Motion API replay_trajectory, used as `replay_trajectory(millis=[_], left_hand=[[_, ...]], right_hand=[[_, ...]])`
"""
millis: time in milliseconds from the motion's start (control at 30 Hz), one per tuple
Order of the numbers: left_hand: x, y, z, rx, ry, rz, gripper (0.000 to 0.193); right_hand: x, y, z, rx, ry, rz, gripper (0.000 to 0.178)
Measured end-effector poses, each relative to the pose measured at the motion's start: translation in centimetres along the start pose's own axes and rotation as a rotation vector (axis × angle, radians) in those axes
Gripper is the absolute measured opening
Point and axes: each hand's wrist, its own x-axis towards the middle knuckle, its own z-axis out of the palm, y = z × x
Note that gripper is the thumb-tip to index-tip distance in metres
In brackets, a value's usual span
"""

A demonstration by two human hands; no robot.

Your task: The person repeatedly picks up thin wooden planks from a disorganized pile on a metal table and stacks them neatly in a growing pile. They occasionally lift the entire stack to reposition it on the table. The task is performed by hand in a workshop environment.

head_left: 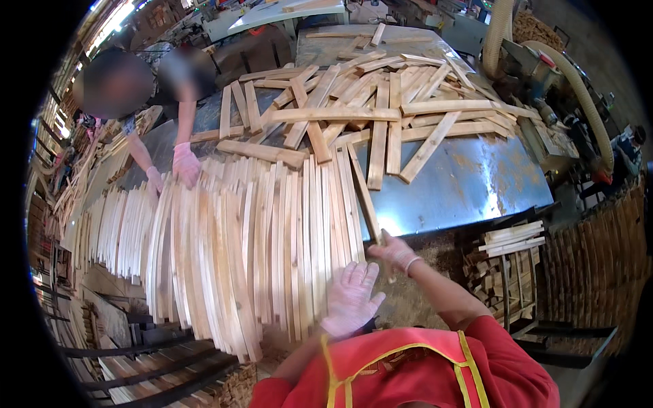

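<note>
A long row of narrow wooden strips (pixel 275 238) stands side by side along the near edge of the metal table. My left hand (pixel 350 299), in a thin pinkish glove, rests with spread fingers at the near ends of the row's right side. To its right, my right hand (pixel 396 253), also gloved, is closed around the near part of a single wooden strip (pixel 364 190). That strip leans at a slant beside the row's right end, its far end close to the loose pile.
A jumbled pile of wooden strips (pixel 354 102) covers the far part of the metal table (pixel 469 183). A co-worker's gloved hands (pixel 185 164) touch the row at the left. Stacked wood on a rack (pixel 513 238) stands at right, below a ribbed hose (pixel 585 95).
</note>
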Motion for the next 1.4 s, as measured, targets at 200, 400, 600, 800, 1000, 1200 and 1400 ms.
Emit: replay_trajectory(millis=[200,400,600,800,1000,1200,1400], left_hand=[[10.8,-5.4,6.2,-0.046,0.146,-0.087,0.067],[15.5,-7.9,9.7,0.187,0.101,-0.136,0.062],[15.7,-8.5,10.7,0.064,0.121,-0.172,0.058],[14.6,-8.2,11.6,0.207,0.137,-0.208,0.068],[15.9,-6.9,10.0,0.111,0.101,-0.253,0.071],[15.0,-7.7,11.6,0.251,0.222,-0.184,0.070],[16.6,-6.0,11.5,0.119,-0.024,-0.458,0.092]], right_hand=[[5.0,0.5,-2.2,-0.265,-0.390,-0.243,0.054],[14.4,-14.3,-14.8,-0.560,0.067,-0.341,0.073],[30.8,-25.5,-19.5,-1.014,0.332,-0.847,0.091],[31.2,-23.4,-17.3,-1.260,0.002,-0.634,0.095],[21.9,-14.6,-20.4,-0.842,-0.132,-0.330,0.105],[14.7,-6.1,-21.4,0.207,-0.518,-0.170,0.091],[2.7,-1.4,-12.9,-0.724,-0.594,0.075,0.077]])
